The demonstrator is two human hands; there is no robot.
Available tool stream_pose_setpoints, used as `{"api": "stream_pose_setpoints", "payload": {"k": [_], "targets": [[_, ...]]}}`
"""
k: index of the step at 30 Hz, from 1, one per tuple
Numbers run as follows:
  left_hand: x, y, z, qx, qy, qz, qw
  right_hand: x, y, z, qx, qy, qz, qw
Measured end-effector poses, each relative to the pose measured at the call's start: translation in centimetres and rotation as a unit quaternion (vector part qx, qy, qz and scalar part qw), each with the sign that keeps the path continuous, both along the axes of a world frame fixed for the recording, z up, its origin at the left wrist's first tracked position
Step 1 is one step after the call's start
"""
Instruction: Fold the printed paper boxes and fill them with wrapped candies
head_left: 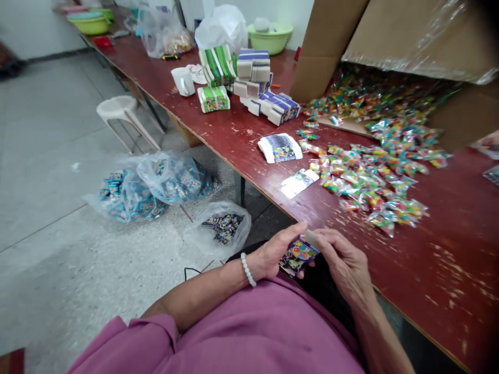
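Observation:
Between my hands, in front of my body at the table's edge, is a small printed cardboard box [299, 254] with a dark, colourful face. My left hand [273, 252] wraps round its left side, a pale bead bracelet on the wrist. At its upper right end, my right hand [343, 257] has its fingers closed on the pale flap; the fingertips are partly hidden. Just beyond lies a flat, unfolded carton [299, 183], with a fanned stack of cartons [279, 148] behind it. Wrapped candies [366, 182] are spread to the right of these.
A big cardboard box [319, 52] spills candies onto the red table [440, 270]. Bundled cartons [216, 65], a white mug [183, 81] and a green basin [270, 39] stand farther back. On the floor are bags of small packets [156, 182], an open bag [218, 228] and a white stool [119, 109].

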State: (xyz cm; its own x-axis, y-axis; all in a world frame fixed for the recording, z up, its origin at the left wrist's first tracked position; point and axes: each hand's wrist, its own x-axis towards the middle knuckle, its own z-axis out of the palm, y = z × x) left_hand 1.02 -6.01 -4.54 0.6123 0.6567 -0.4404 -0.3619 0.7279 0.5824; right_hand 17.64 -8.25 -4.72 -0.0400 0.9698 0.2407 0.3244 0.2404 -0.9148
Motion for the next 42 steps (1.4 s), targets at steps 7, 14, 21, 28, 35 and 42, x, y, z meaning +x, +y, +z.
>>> {"api": "stream_pose_setpoints", "payload": {"k": [7,14,21,28,35,42], "targets": [[0.0,0.7,-0.2,-0.052,0.051,0.078,0.994,-1.0,-0.5,-0.3,0.148,-0.205,-0.006,0.968],[-0.7,1.0,-0.1,-0.08,0.027,0.032,0.996,-1.3,-0.3,-0.7,0.124,-0.119,0.032,0.985],[-0.9,0.9,0.1,0.015,0.068,0.044,0.997,-1.9,0.3,0.5,-0.059,-0.006,0.006,0.998],[-1.1,1.0,0.2,0.002,0.077,0.031,0.997,-2.3,1.5,1.4,-0.17,0.131,0.031,0.976],[-1.8,2.2,0.5,-0.068,0.058,0.075,0.993,-3.6,1.0,0.6,0.03,0.01,0.057,0.998],[-5.2,3.3,-0.3,0.049,0.164,0.169,0.971,-4.5,4.0,0.0,0.07,-0.079,0.07,0.992]]}}
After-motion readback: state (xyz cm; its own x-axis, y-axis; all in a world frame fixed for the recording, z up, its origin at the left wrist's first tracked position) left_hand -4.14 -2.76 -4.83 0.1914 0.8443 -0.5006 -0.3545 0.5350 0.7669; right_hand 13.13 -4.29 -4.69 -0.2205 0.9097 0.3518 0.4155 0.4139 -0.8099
